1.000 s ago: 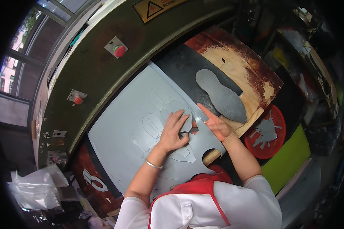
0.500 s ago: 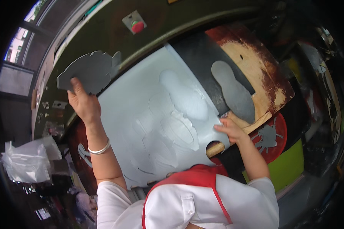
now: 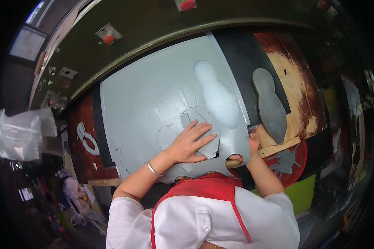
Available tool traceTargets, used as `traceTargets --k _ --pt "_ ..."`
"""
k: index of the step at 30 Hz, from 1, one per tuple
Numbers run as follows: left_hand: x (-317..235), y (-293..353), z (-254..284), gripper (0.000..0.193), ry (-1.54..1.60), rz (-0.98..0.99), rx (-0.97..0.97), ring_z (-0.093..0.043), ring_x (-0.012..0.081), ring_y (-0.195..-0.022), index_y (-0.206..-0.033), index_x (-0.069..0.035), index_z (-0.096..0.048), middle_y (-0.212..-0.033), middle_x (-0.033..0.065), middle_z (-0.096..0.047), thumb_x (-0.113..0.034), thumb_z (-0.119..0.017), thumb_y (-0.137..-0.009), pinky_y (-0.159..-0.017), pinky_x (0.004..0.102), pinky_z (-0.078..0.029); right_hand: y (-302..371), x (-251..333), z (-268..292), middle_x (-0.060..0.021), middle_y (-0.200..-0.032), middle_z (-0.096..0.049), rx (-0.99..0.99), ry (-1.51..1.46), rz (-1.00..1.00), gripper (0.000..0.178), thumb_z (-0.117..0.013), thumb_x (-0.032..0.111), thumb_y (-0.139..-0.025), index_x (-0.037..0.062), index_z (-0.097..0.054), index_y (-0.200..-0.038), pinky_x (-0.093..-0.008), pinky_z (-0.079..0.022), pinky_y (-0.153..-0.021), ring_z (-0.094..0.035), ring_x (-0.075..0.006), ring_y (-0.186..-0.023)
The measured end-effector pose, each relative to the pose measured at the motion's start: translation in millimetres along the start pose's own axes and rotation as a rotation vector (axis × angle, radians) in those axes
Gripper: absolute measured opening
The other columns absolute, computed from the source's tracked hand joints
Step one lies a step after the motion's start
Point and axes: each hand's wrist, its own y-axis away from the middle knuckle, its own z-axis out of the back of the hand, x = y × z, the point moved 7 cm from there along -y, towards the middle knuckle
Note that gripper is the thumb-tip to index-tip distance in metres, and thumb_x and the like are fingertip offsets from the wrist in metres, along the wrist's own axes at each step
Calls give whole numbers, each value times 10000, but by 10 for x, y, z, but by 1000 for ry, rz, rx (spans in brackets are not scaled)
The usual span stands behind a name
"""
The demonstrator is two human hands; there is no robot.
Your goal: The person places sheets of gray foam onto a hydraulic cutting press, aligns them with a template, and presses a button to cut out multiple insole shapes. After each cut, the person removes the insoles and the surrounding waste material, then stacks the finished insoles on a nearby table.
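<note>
A large pale grey sheet (image 3: 133,95) lies in front of me, with cut outlines and a round hole near its close edge. My left hand (image 3: 189,143) rests flat on it, fingers spread over a loose-looking grey cut piece (image 3: 201,120). The sheet's right near edge is gripped by my right hand (image 3: 253,146); a fingertip shows through the hole, while the other fingers are hidden underneath. Just beyond my left hand, a shiny, pale sole-shaped form (image 3: 216,97) shows on the sheet. Another grey sole-shaped piece (image 3: 271,103) lies to the right, off the sheet.
A dark green machine beam (image 3: 153,41) with red buttons (image 3: 108,38) spans the far side. Worn wooden board (image 3: 309,83) lies at right, above a red round container (image 3: 297,166) holding grey scraps. Grey ring-shaped scrap (image 3: 88,139) and clear plastic bags (image 3: 23,135) are at left.
My left hand has come down from the far left, where it held grey cut pieces, onto the sheet. Those pieces are gone from the far left. My right hand stays at the sheet's edge.
</note>
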Motion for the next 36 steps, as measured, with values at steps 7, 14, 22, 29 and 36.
traceTargets --k 7,14,22,29,36 --pt "290 -67 170 558 363 246 -181 -501 353 -1192 -1238 -73 -566 -1262 167 -527 89 -530 -704 -1068 472 -348 45 133 38 -247 -1178 -541 -305 370 36 680 -595 347 -810 41 -384 -1379 -344 -494 -567 -588 -287 -810" --pt "900 422 2232 357 755 347 -1258 -577 198 -1011 -1222 24 -501 -1131 110 -592 -226 -541 -971 -884 345 -473 340 431 -388 -139 -1067 -611 -753 1790 411 473 -675 138 -796 10 -537 -1230 -316 -515 -634 -620 -223 -778" --pt "234 649 1781 667 -203 43 -504 -611 297 -1085 -1156 -40 -625 -1146 123 -642 164 -547 -527 -899 370 -497 -425 -681 -284 -144 -945 -618 -679 1713 -271 466 -532 400 -927 -57 -591 -994 -276 -479 -456 -596 -183 -530" --pt "28 1017 190 647 -178 -91 -46 -487 310 -1211 -1253 -177 -574 -1267 128 -525 -218 -745 -630 -1017 504 -400 -635 -650 291 -65 -560 -494 -562 853 -570 723 -245 626 -957 -1 -547 -765 -253 -411 -351 -566 -187 -442" --pt "110 1133 140 570 -119 -7 -75 -441 251 -1285 -1282 -155 -538 -1357 88 -478 -222 -722 -748 -967 431 -427 -677 -743 227 -69 -548 -505 -369 742 -349 684 -251 595 -969 33 -519 -686 -254 -399 -417 -541 -198 -481"
